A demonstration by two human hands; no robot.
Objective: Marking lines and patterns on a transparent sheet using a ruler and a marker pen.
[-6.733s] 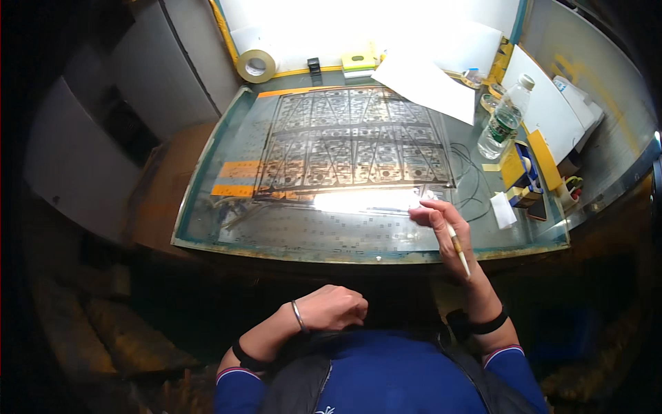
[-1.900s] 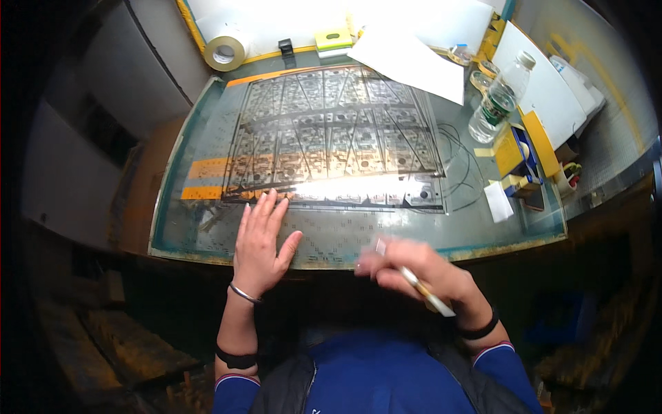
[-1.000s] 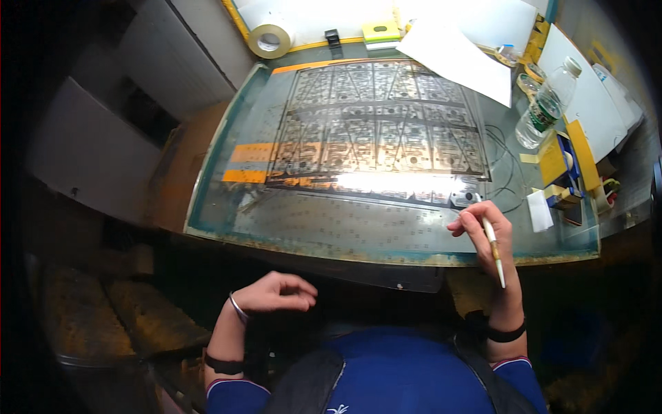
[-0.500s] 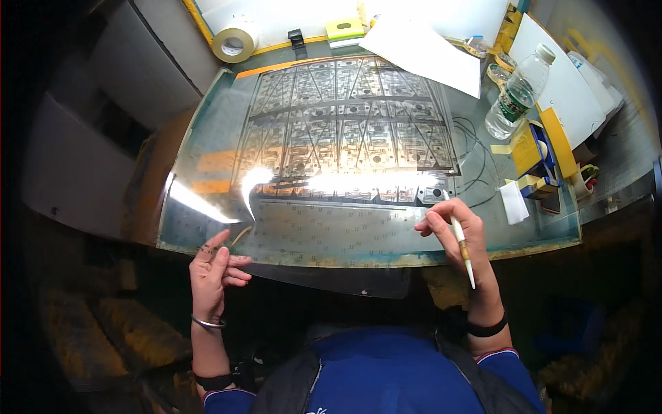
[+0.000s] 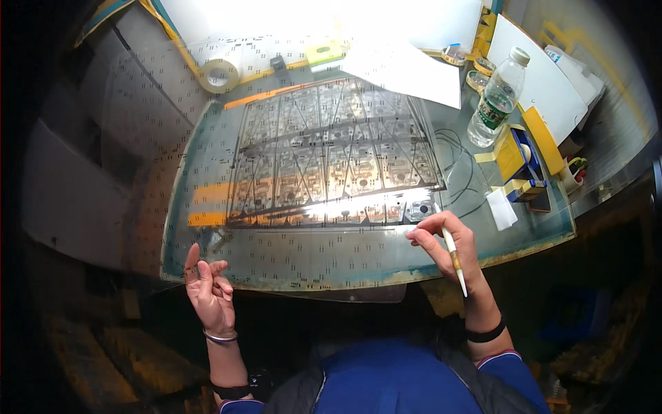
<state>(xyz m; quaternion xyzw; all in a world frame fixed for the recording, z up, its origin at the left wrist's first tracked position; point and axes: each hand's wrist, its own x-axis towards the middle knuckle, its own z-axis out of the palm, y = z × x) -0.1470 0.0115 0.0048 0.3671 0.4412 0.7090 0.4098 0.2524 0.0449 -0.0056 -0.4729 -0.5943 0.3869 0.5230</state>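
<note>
A clear film sheet [image 5: 310, 259] dotted with small dark marks spreads over the table and up in front of the back wall. My left hand [image 5: 210, 293] is at its near left part, thumb above the film and forefinger seen through it. My right hand [image 5: 448, 248] grips a slim white pen-like tool [image 5: 456, 262] with a tan band. That hand's thumb and forefinger meet close to the film; whether they pinch its edge I cannot tell. Beneath the film lies a large dark-patterned sheet [image 5: 338, 155] with rows of circuit-like panels.
On the right of the glass-topped table [image 5: 524, 238] stand a water bottle [image 5: 495, 103], a tape dispenser [image 5: 517, 152] and a folded white paper [image 5: 501, 209]. A tape roll [image 5: 219, 76], a yellow-green box [image 5: 325, 55] and white paper [image 5: 407, 72] lie at the back.
The clear film has risen, its marks now showing across the back and left wall. The bright glare streaks at its left are gone. My view has shifted slightly. The right hand keeps the tool.
</note>
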